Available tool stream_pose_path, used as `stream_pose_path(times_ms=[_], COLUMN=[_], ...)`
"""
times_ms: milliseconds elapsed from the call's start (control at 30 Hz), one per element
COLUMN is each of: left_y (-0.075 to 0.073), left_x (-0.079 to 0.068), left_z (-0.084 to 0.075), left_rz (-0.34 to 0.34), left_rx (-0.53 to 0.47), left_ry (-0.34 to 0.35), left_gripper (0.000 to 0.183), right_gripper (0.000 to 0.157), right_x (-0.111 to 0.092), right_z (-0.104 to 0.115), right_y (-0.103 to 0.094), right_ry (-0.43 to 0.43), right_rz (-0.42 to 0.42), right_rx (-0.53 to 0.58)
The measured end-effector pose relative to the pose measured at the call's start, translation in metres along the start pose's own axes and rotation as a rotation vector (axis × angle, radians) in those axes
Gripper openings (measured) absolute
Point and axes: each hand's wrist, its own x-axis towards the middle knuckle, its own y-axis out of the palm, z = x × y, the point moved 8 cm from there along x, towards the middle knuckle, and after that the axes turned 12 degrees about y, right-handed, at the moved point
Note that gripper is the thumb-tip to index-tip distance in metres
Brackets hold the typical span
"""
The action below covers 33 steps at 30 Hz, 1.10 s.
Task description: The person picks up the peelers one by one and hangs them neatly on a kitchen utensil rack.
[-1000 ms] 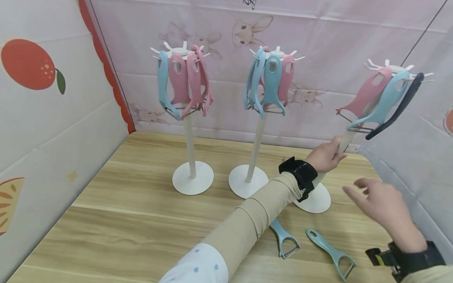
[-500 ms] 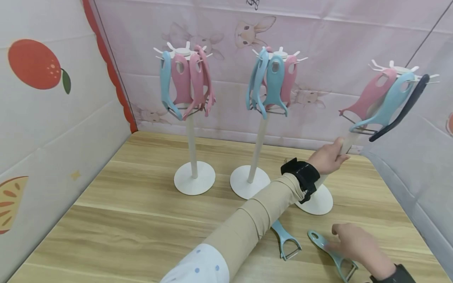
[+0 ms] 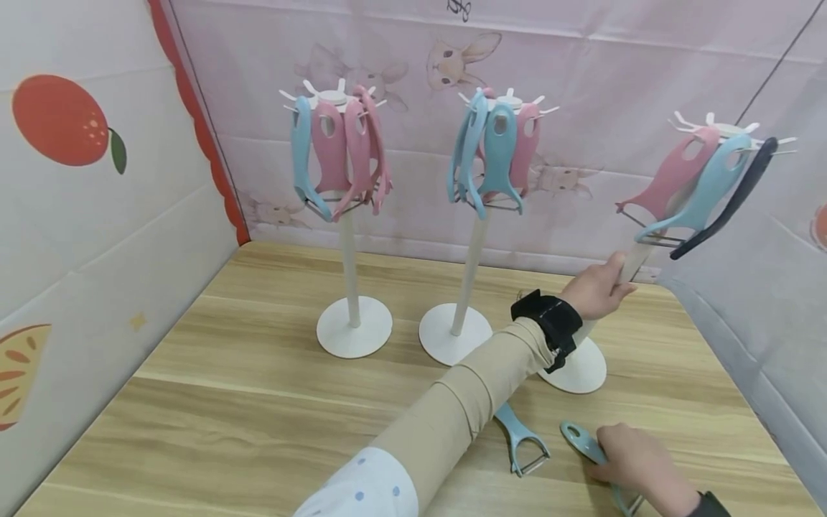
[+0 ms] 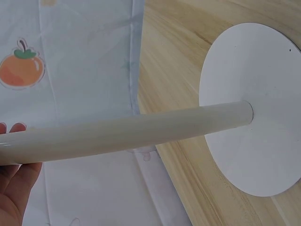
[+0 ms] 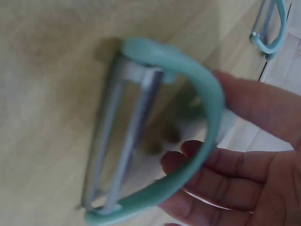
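My left hand (image 3: pixel 596 289) grips the white pole (image 4: pixel 131 129) of the rightmost stand, its fingers curled round it. The stand leans to the right, with a pink peeler (image 3: pixel 678 172), a light blue peeler (image 3: pixel 704 190) and a dark-handled peeler (image 3: pixel 733 205) hanging from its hooks. At the table's front right, my right hand (image 3: pixel 636 459) pinches a blue-green peeler (image 3: pixel 583 441) between thumb and fingers. In the right wrist view its metal blade (image 5: pixel 124 141) faces away from the palm. A second light blue peeler (image 3: pixel 522 441) lies to the left, partly hidden by my left sleeve.
Two more white stands, the left one (image 3: pixel 349 266) and the middle one (image 3: pixel 472 266), stand upright with pink and blue peelers hanging from them. Their round bases rest on the wooden table (image 3: pixel 226 402). A printed cloth (image 3: pixel 245 108) hangs behind.
My right hand has come down and left from beside the right stand to the blue-green peeler and now holds it. The left hand keeps its grip on the pole.
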Motion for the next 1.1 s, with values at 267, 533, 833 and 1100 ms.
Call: stream_pose_path(times_ms=[267,533,833,1100], left_y=[-0.001,0.001,0.0,-0.002], left_x=[-0.001,-0.001,-0.002,-0.002], left_z=[-0.001,-0.001,0.002,0.0], left_rz=[-0.012,-0.012,-0.019,-0.023], left_rx=[0.004,-0.002,0.009,0.001], left_ry=[0.019,0.021,0.011,0.029], left_gripper=[0.028,0.028,0.028,0.027], right_gripper=[0.025,0.017,0.019,0.039], right_x=[-0.003,-0.009,-0.019,-0.036], right_z=[-0.001,-0.007,-0.016,-0.04], right_y=[-0.003,-0.029,-0.076,-0.141], right_ry=[-0.009,-0.017,-0.046,-0.017], right_rz=[-0.039,-0.139,-0.322,-0.578], right_rx=[0.017,0.106,0.146,0.238])
